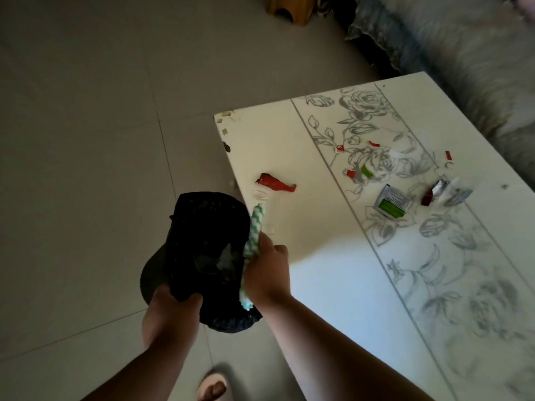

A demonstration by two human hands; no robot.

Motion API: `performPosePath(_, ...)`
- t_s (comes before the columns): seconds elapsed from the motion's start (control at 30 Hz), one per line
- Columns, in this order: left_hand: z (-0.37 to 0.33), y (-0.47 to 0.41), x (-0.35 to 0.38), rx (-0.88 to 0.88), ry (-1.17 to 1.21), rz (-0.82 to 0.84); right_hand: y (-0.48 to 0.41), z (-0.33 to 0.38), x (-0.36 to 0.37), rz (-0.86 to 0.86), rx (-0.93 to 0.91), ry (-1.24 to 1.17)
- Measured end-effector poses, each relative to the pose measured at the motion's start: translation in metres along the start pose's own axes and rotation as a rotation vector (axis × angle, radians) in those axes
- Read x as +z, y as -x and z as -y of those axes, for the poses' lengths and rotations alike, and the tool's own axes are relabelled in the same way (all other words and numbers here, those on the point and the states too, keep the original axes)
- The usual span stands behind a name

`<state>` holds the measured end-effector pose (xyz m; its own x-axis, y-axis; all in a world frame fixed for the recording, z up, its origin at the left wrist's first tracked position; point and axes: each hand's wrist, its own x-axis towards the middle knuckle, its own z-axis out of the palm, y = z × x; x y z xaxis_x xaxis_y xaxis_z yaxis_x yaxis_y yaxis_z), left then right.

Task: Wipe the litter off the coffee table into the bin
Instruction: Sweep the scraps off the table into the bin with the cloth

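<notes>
My left hand (170,311) grips the near rim of a black bin (202,250) lined with a dark bag and holds it against the left edge of the white coffee table (333,270). My right hand (267,273) is shut on a green-and-white cloth (254,230) that lies along the table edge beside the bin's mouth. A torn red wrapper (275,182) lies near that edge. Farther right lie small red and green scraps (354,172), a green-and-white sachet (390,202) and crumpled foil pieces (437,191).
The table top has a grey rose pattern (367,102). A grey sofa (463,53) stands behind the table, and a wooden stool (289,8) at the top. The floor is pale tile (86,140). My foot in a slipper (212,386) shows below.
</notes>
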<state>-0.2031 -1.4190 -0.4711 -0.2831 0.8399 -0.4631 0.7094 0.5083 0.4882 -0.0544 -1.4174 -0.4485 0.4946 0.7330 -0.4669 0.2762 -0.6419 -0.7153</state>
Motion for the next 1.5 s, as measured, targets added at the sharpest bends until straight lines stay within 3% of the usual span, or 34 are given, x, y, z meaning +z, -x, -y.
performPosePath(0.13, -0.004, -0.010, -0.006, 0.031, 0.001, 0.031, -0.015, -0.018, -0.036, -0.250, 0.037, 0.050)
performPosePath(0.3, -0.015, -0.028, -0.006, 0.033, 0.047, 0.046, -0.028, -0.076, -0.111, -0.517, 0.314, 0.269)
performPosePath(0.4, -0.023, -0.036, -0.003, 0.013, 0.092, 0.049, -0.042, -0.085, -0.126, -0.472, 0.376, 0.322)
performPosePath(0.63, -0.022, -0.046, 0.009, 0.003, 0.186, 0.047, -0.134, -0.031, -0.112, -0.292, 0.039, 0.581)
performPosePath(0.77, -0.018, -0.050, 0.012, -0.005, 0.189, 0.033, -0.167, 0.009, -0.086, -0.106, -0.137, 0.569)
performPosePath(0.93, -0.019, -0.047, 0.011, -0.024, 0.184, 0.029, -0.150, 0.020, -0.056, 0.128, -0.311, 0.578)
performPosePath(1.17, -0.027, -0.033, 0.004, -0.053, 0.159, 0.008, -0.086, 0.005, -0.027, 0.282, -0.379, 0.575)
performPosePath(1.33, -0.030, -0.024, 0.001, -0.049, 0.124, -0.007, -0.056, -0.006, -0.025, 0.197, -0.295, 0.420)
performPosePath(1.43, -0.032, -0.019, 0.001, -0.056, 0.094, -0.025, -0.046, -0.022, -0.049, 0.029, -0.114, 0.142)
performPosePath(1.5, -0.035, -0.018, 0.002, -0.067, 0.093, -0.038, -0.044, -0.041, -0.076, -0.110, -0.090, 0.129)
